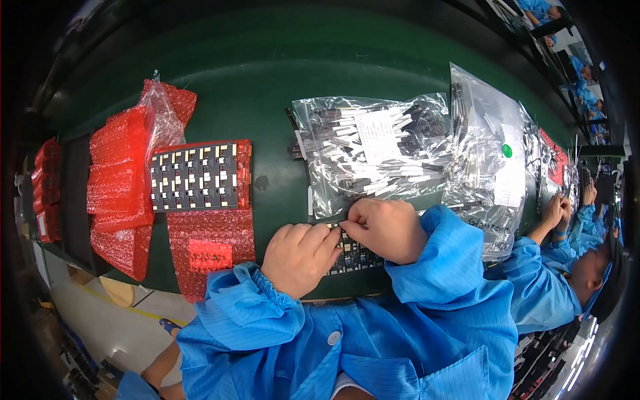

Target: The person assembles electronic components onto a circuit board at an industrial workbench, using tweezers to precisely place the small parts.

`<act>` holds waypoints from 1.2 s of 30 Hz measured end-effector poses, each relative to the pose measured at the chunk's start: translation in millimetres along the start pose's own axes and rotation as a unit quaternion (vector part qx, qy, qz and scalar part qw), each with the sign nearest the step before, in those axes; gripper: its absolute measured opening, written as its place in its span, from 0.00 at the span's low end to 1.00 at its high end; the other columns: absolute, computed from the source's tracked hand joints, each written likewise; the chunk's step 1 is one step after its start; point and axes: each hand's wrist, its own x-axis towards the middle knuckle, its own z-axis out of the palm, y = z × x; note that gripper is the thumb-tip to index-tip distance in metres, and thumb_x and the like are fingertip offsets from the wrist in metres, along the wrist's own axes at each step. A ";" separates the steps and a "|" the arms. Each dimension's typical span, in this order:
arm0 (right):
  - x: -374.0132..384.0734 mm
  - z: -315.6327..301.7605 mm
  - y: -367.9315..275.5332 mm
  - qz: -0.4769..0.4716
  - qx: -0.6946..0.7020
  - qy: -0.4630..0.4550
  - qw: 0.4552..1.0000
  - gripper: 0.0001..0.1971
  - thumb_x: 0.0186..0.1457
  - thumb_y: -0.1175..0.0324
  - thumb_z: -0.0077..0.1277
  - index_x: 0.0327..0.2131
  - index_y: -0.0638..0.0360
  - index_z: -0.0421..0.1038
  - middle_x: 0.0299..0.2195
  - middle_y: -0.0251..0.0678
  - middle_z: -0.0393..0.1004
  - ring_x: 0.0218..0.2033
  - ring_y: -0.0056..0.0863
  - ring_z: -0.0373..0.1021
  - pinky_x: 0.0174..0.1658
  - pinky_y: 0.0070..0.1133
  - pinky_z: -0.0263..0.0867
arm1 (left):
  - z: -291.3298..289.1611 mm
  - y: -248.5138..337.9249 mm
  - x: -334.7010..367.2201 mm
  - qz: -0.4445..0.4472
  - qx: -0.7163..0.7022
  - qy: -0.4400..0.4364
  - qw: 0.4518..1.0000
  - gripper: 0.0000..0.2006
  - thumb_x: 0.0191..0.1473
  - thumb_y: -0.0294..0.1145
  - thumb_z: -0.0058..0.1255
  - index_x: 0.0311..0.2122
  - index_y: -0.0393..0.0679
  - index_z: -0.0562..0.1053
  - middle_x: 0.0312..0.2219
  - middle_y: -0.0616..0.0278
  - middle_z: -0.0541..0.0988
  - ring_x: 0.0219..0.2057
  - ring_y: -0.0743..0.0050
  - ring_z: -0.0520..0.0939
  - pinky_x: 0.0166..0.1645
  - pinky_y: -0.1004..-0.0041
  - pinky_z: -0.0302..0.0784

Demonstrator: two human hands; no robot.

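Note:
Under my two hands lies a dark circuit board panel (360, 259) with rows of small pale parts, partly covered by my fingers. My left hand (300, 259) rests at the panel's left end, its fingers bent and pressed together. From the right, my right hand (390, 230) reaches over the panel's far edge with thumb and forefinger pinched. Fingertips of both hands nearly meet, and whatever they hold is too small or hidden to name. Just beyond them, a clear plastic bag (333, 177) contains many thin black-and-white strips.
To the left, another circuit board panel (193, 177) lies on red bubble wrap (210, 230), beside more red bubble wrap bags (120, 170). Another clear bag (487, 143) with a green dot is at right. A co-worker's hands (557, 210) work farther right along the green table (267, 87).

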 end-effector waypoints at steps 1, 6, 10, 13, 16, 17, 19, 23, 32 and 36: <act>0.2 0.1 -0.7 0.001 -0.005 0.002 1.000 0.08 0.43 0.63 0.56 0.22 0.55 0.73 0.20 0.34 0.73 0.21 0.32 0.71 0.24 0.24 0.66 | -0.6 0.3 0.0 0.000 0.000 0.001 1.000 0.17 0.37 0.32 0.58 0.37 0.43 0.73 0.31 0.65 0.71 0.30 0.67 0.71 0.35 0.69 0.68; 1.9 -1.5 -1.3 0.009 -0.007 -0.011 1.000 0.08 0.42 0.63 0.56 0.21 0.55 0.73 0.19 0.34 0.73 0.20 0.33 0.71 0.24 0.25 0.66 | 0.0 0.0 0.2 0.000 -0.003 -0.004 1.000 0.17 0.37 0.32 0.58 0.37 0.43 0.73 0.31 0.65 0.71 0.29 0.67 0.71 0.34 0.69 0.68; 6.0 -1.3 1.3 0.016 -0.009 -0.037 0.999 0.08 0.42 0.63 0.56 0.21 0.56 0.73 0.18 0.35 0.73 0.20 0.34 0.71 0.24 0.25 0.67 | 2.1 -1.2 0.4 -0.001 -0.006 0.002 1.000 0.16 0.37 0.31 0.58 0.36 0.43 0.73 0.30 0.65 0.70 0.29 0.67 0.71 0.34 0.69 0.68; 6.7 -1.9 1.7 0.016 -0.008 -0.037 0.999 0.08 0.42 0.62 0.55 0.21 0.56 0.73 0.18 0.35 0.73 0.20 0.34 0.71 0.24 0.25 0.67 | 1.9 -1.0 1.9 -0.004 -0.011 0.007 1.000 0.15 0.37 0.30 0.57 0.35 0.43 0.73 0.29 0.65 0.70 0.29 0.67 0.71 0.34 0.69 0.68; 5.5 -1.1 0.4 0.014 -0.012 -0.038 0.999 0.09 0.42 0.61 0.55 0.22 0.56 0.73 0.19 0.36 0.73 0.20 0.35 0.71 0.25 0.26 0.67 | 3.2 -0.9 0.3 0.001 0.004 0.011 1.000 0.15 0.38 0.31 0.56 0.35 0.43 0.73 0.30 0.66 0.70 0.29 0.69 0.71 0.33 0.69 0.67; 6.6 -2.2 0.3 0.015 -0.010 -0.039 0.999 0.09 0.42 0.61 0.55 0.22 0.56 0.73 0.19 0.36 0.73 0.20 0.35 0.71 0.25 0.26 0.67 | 3.4 -0.1 -1.2 0.008 0.020 0.016 1.000 0.14 0.39 0.32 0.55 0.35 0.43 0.73 0.30 0.67 0.70 0.29 0.71 0.71 0.33 0.70 0.67; 15.4 -8.7 -0.3 0.013 -0.013 -0.086 0.996 0.09 0.43 0.61 0.55 0.22 0.56 0.73 0.18 0.37 0.73 0.20 0.36 0.71 0.25 0.28 0.66 | 4.3 -1.8 -0.2 0.006 0.015 0.016 1.000 0.14 0.39 0.32 0.55 0.36 0.43 0.73 0.30 0.67 0.70 0.29 0.70 0.71 0.33 0.70 0.67; 7.5 -5.4 1.9 0.000 0.006 -0.056 0.998 0.09 0.43 0.61 0.54 0.22 0.56 0.72 0.18 0.38 0.72 0.21 0.37 0.71 0.25 0.29 0.66 | 1.1 -2.6 1.7 0.004 -0.024 0.027 0.999 0.14 0.37 0.29 0.57 0.35 0.43 0.73 0.30 0.64 0.71 0.28 0.65 0.72 0.34 0.68 0.68; -16.4 -36.1 -13.0 -0.109 -0.104 0.031 0.988 0.13 0.41 0.64 0.57 0.32 0.58 0.72 0.31 0.37 0.73 0.35 0.37 0.69 0.41 0.27 0.64 | -31.0 -21.8 26.1 -0.322 -0.306 0.129 0.886 0.12 0.47 0.28 0.52 0.39 0.39 0.71 0.31 0.51 0.74 0.28 0.61 0.76 0.33 0.67 0.72; -23.7 -44.5 -7.2 -0.126 -0.057 0.047 0.989 0.14 0.42 0.66 0.57 0.34 0.59 0.71 0.33 0.38 0.72 0.38 0.38 0.67 0.43 0.28 0.62 | -27.4 -32.7 30.1 -0.289 -0.107 0.003 0.951 0.17 0.46 0.31 0.55 0.42 0.39 0.67 0.34 0.54 0.75 0.26 0.66 0.77 0.33 0.70 0.73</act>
